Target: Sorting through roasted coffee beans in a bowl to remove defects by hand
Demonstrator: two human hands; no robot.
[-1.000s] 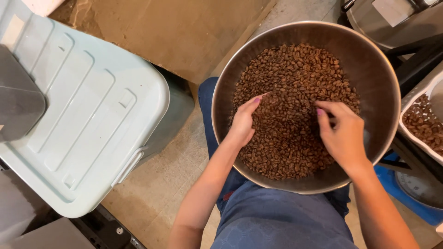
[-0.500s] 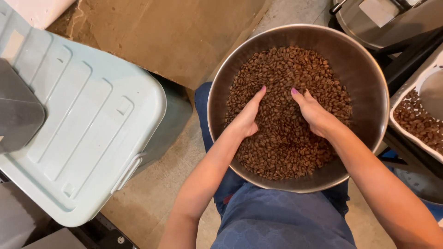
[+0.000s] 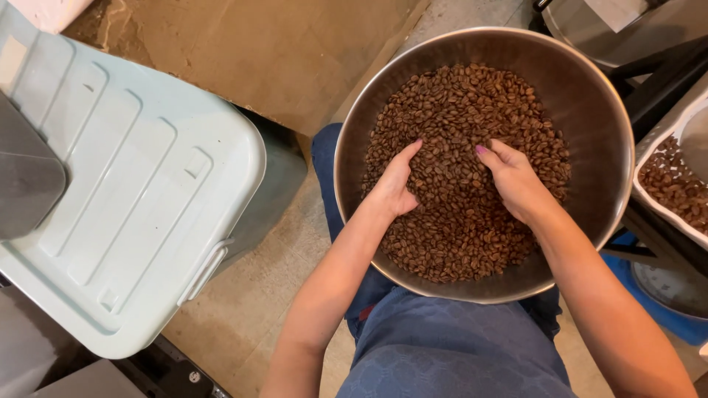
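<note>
At the far left a dark grey curved object (image 3: 26, 180) overlaps the edge of a pale blue plastic storage bin lid (image 3: 125, 199), a rounded rectangle with raised ribs and a moulded handle at its near side, lying tilted across the left part of the view. Behind it a flat brown cardboard sheet (image 3: 280, 51) lies on the speckled concrete floor (image 3: 258, 324), and a white corner shows at the top left. Right of the lid, a large round stainless steel bowl (image 3: 590, 110) rests over the person's lap, above blue trousers (image 3: 450, 346), and it holds a heap of brown roasted coffee beans (image 3: 457, 118) that fills its middle and lower part while the upper right wall stays bare metal. The left hand (image 3: 394, 184) is pressed into the beans, fingers curled and partly buried, cupping them along the left side of the heap. Just beside it, with a strip of beans between, the right hand (image 3: 516, 180) lies fingers-forward on the beans, loosely cupped over them, thumb nail painted pink; neither hand is closed into a fist. At the right edge a white tray (image 3: 653, 203) holds more beans, near a black metal frame (image 3: 664, 81), with a blue object (image 3: 667, 309) lower down on the floor.
</note>
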